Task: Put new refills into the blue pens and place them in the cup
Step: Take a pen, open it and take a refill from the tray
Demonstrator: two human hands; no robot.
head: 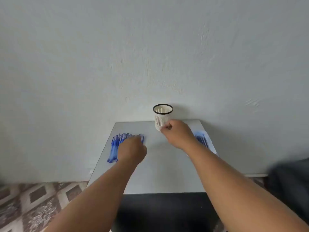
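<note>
A row of several blue pens (pixel 117 144) lies on the left side of the small grey table (pixel 160 168). My left hand (pixel 132 149) is over the right end of that row, fingers bent down among the pens; whether it grips one is hidden. A white slotted cup (pixel 162 116) with a black rim stands at the table's far edge. My right hand (pixel 177 133) hovers in front of the cup with its fingers curled and nothing visible in them. A pack of blue refills (pixel 203 139) lies at the right edge, partly behind my right wrist.
A plain pale wall (pixel 150 56) rises directly behind the table. Patterned floor tiles (pixel 38 203) show at lower left, and a dark blurred shape (pixel 291 185) sits at the right. The table's near edge meets a dark area below.
</note>
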